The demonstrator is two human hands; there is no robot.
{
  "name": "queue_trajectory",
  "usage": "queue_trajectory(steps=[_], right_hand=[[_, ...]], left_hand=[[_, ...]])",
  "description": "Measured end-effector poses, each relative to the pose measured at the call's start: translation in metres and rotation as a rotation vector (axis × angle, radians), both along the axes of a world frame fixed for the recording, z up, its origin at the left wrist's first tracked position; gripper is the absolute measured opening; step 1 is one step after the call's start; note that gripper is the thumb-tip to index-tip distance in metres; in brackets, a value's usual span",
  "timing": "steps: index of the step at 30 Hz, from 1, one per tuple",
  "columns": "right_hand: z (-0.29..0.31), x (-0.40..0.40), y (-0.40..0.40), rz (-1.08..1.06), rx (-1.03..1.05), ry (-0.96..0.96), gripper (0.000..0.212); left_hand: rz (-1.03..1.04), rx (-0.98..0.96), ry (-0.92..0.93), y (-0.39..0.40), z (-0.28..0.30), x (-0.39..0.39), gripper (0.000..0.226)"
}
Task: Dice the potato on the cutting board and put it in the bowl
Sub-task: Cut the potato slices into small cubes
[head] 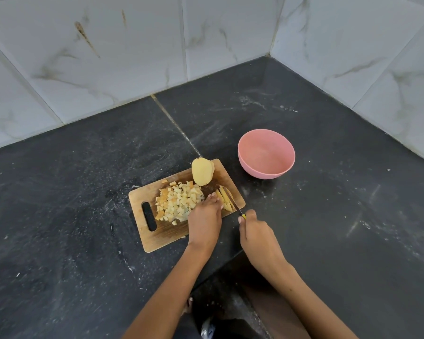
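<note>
A wooden cutting board (154, 192) lies on the dark counter. A heap of diced potato (179, 203) covers its middle. An uncut potato half (202, 172) stands at the board's far edge. Potato strips (224, 198) lie at the board's right end. My left hand (205, 217) presses down on the strips' near ends, fingers together. My right hand (253, 231) grips a knife (233, 200) with a yellow handle, its blade lying across the strips. The pink bowl (266, 154) stands empty to the right of the board, beyond it.
Marble-tiled walls (132, 45) close the counter at the back and on the right, meeting in a corner. The counter (328, 192) has an inner cut-out edge just below my hands, with the floor and a foot showing beneath.
</note>
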State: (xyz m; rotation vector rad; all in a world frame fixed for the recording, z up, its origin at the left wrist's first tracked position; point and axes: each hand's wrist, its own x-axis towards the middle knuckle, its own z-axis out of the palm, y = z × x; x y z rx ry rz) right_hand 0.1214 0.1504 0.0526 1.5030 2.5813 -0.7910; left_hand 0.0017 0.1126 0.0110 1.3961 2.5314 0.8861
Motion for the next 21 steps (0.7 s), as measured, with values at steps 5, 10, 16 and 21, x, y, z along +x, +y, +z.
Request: queue_trajectory(steps=[5,10,16,21], right_hand=[[-0.004,-0.017,0.005,0.06,0.046,-0.054,0.034],[-0.007,-0.023,0.006,0.091,0.05,-0.093,0.036],[-0.007,-0.03,0.007,0.097,0.048,-0.164,0.036],[-0.007,-0.034,0.008,0.111,0.044,-0.216,0.036]], left_hand=[[-0.041,0.034,0.044,-0.001,-0.003,-0.004,0.017],[-0.035,0.026,0.029,-0.001,-0.006,-0.007,0.012],[-0.035,0.027,0.016,0.0,-0.005,-0.007,0.011],[-0.029,0.039,0.021,0.001,-0.009,-0.008,0.013]])
